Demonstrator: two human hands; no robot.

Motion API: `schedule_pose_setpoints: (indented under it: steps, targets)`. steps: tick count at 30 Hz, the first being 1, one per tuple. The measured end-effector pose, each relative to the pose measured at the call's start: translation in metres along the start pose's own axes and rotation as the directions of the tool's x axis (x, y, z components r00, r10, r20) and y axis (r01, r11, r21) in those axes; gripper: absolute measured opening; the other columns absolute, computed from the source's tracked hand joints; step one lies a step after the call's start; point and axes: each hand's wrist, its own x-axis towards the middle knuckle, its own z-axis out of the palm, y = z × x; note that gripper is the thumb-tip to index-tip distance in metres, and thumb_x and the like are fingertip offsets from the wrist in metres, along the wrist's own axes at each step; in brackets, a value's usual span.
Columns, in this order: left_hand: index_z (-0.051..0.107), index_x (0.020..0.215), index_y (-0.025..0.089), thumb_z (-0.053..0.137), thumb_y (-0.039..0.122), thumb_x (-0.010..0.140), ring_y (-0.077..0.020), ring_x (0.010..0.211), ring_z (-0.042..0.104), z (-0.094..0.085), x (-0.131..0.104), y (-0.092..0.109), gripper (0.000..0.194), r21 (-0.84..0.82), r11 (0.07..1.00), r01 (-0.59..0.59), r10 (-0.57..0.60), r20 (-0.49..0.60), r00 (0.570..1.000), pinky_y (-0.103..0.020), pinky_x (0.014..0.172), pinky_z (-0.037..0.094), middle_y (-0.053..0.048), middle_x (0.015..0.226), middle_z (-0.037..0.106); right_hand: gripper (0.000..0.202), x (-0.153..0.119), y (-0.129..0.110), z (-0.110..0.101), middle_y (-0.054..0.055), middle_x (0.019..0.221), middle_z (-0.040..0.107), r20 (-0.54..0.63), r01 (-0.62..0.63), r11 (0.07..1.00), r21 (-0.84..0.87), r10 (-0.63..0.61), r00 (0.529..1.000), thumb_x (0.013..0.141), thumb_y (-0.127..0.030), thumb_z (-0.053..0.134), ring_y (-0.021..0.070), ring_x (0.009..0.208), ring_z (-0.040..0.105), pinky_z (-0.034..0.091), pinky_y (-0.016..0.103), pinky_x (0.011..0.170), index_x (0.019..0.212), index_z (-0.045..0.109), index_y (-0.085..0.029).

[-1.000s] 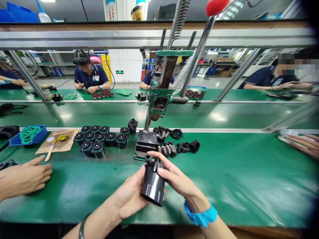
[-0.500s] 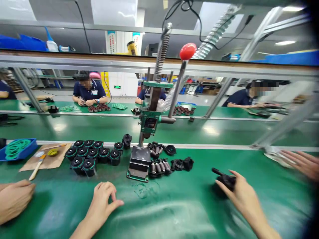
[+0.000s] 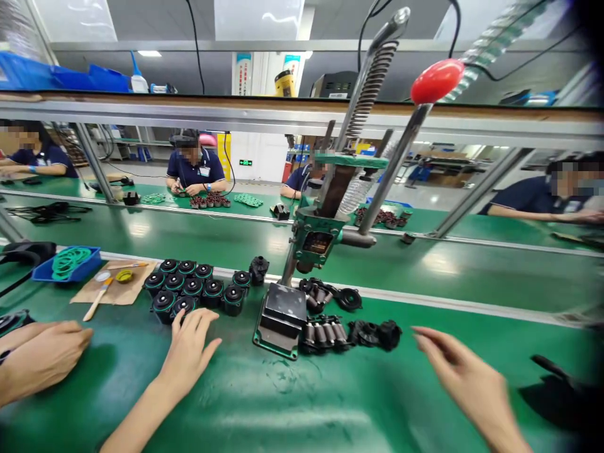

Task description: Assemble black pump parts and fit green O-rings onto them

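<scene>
My left hand [image 3: 189,349] is open, fingers stretched towards a black round housing [image 3: 183,306] at the near edge of a cluster; its fingertips overlap it in view, and whether they touch it I cannot tell. To the right, my right hand [image 3: 467,380] is open above the green bench, thumb and fingers pointing at a ribbed black part [image 3: 389,335], a gap between them. Beside that part lie cylindrical metal rotors [image 3: 326,333]. Between my hands stands a hand press [image 3: 317,242] with a red-knobbed lever [image 3: 436,82] and a dark metal block [image 3: 285,307] at its base.
Another person's hands [image 3: 51,358] rest at the left edge. Behind them are a brush [image 3: 98,303] on cardboard [image 3: 85,293] and a blue tray [image 3: 89,267] of green rings. A dark object [image 3: 557,393] lies far right. Several people sit across the bench.
My right hand has let go of the black object, which now lies apart on the right, and has moved towards the parts by the press. My left hand has moved up to the round housings.
</scene>
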Motion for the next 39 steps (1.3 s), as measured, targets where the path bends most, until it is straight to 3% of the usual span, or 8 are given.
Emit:
schedule_pose_setpoints:
  steps: [3, 7, 13, 19, 22, 27, 32, 39]
  targets:
    - [0.057, 0.088, 0.022, 0.057, 0.02, 0.089, -0.0262, 0.112, 0.059, 0.003, 0.0, 0.001, 0.002, 0.012, 0.999, -0.035, 0.035, -0.022, 0.999, -0.056, 0.109, 0.021, -0.005, 0.103, 0.066, 0.031, 0.005, -0.03, 0.048, 0.01, 0.095, 0.07, 0.253, 0.201, 0.978, 0.049, -0.207, 0.945, 0.093, -0.045, 0.047, 0.024, 0.083, 0.069, 0.058, 0.037, 0.072, 0.094, 0.068, -0.023]
    - [0.053, 0.077, 0.021, 0.062, 0.024, 0.088, -0.0232, 0.101, 0.062, -0.004, -0.006, 0.002, 0.015, 0.045, 0.998, -0.053, 0.055, -0.048, 0.997, -0.055, 0.108, 0.016, -0.001, 0.091, 0.063, 0.031, 0.02, -0.059, 0.087, 0.01, 0.09, 0.067, 0.203, 0.325, 0.946, -0.005, -0.317, 0.926, 0.096, -0.036, 0.041, 0.0212, 0.074, 0.068, 0.057, 0.034, 0.064, 0.096, 0.066, -0.019]
    - [0.053, 0.09, 0.023, 0.07, 0.037, 0.082, -0.0247, 0.104, 0.061, -0.019, -0.014, -0.005, 0.024, 0.118, 0.992, -0.037, 0.048, -0.094, 0.994, -0.052, 0.108, 0.013, -0.004, 0.1, 0.063, 0.021, 0.054, -0.108, 0.103, 0.007, 0.084, 0.064, 0.11, 0.462, 0.883, 0.08, -0.468, 0.877, 0.096, -0.028, 0.045, 0.0161, 0.068, 0.063, 0.052, 0.028, 0.064, 0.093, 0.063, -0.018]
    - [0.055, 0.11, 0.025, 0.062, 0.031, 0.086, -0.0256, 0.11, 0.06, -0.024, -0.011, -0.009, 0.026, 0.177, 0.982, -0.069, 0.102, -0.185, 0.977, -0.05, 0.112, 0.011, -0.009, 0.114, 0.063, 0.02, 0.04, -0.162, 0.112, 0.004, 0.081, 0.067, 0.144, 0.573, 0.813, 0.105, -0.583, 0.8, 0.097, -0.026, 0.045, 0.0146, 0.074, 0.062, 0.048, 0.025, 0.07, 0.095, 0.064, -0.021]
    - [0.056, 0.114, 0.024, 0.059, 0.037, 0.087, -0.0274, 0.108, 0.061, -0.023, -0.013, -0.015, 0.03, 0.173, 0.982, -0.08, 0.125, -0.266, 0.956, -0.053, 0.113, 0.012, -0.012, 0.118, 0.062, 0.023, 0.035, -0.138, 0.103, 0.005, 0.079, 0.067, 0.154, 0.479, 0.877, -0.018, -0.471, 0.868, 0.096, -0.029, 0.044, 0.0164, 0.073, 0.061, 0.047, 0.028, 0.071, 0.091, 0.065, -0.021]
    - [0.058, 0.112, 0.024, 0.055, 0.04, 0.088, -0.0291, 0.108, 0.061, -0.019, -0.017, -0.023, 0.029, 0.139, 0.984, -0.111, 0.147, -0.287, 0.947, -0.054, 0.113, 0.015, -0.013, 0.12, 0.062, 0.025, 0.042, -0.039, 0.065, 0.016, 0.1, 0.064, 0.075, 0.116, 0.963, -0.242, -0.1, 0.992, 0.086, -0.021, 0.044, 0.028, 0.097, 0.06, 0.046, 0.045, 0.087, 0.1, 0.063, -0.015]
    - [0.058, 0.111, 0.024, 0.054, 0.039, 0.089, -0.0288, 0.107, 0.061, -0.015, -0.021, -0.017, 0.027, 0.115, 0.983, -0.141, 0.167, -0.261, 0.951, -0.055, 0.113, 0.016, -0.013, 0.119, 0.062, 0.036, 0.026, 0.034, 0.041, 0.01, 0.107, 0.064, 0.164, -0.039, 0.968, -0.249, 0.081, 0.983, 0.066, -0.024, 0.061, 0.0267, 0.101, 0.062, 0.049, 0.043, 0.091, 0.102, 0.065, -0.022]
    - [0.058, 0.112, 0.024, 0.058, 0.032, 0.088, -0.0273, 0.109, 0.062, -0.014, -0.014, -0.012, 0.026, 0.167, 0.969, -0.185, 0.217, -0.202, 0.955, -0.053, 0.114, 0.013, -0.011, 0.116, 0.065, 0.035, -0.049, 0.047, 0.033, 0.01, 0.092, 0.059, -0.016, -0.233, 0.955, -0.183, 0.234, 0.972, 0.071, -0.051, 0.055, 0.0238, 0.083, 0.061, 0.056, 0.038, 0.069, 0.089, 0.053, -0.021]
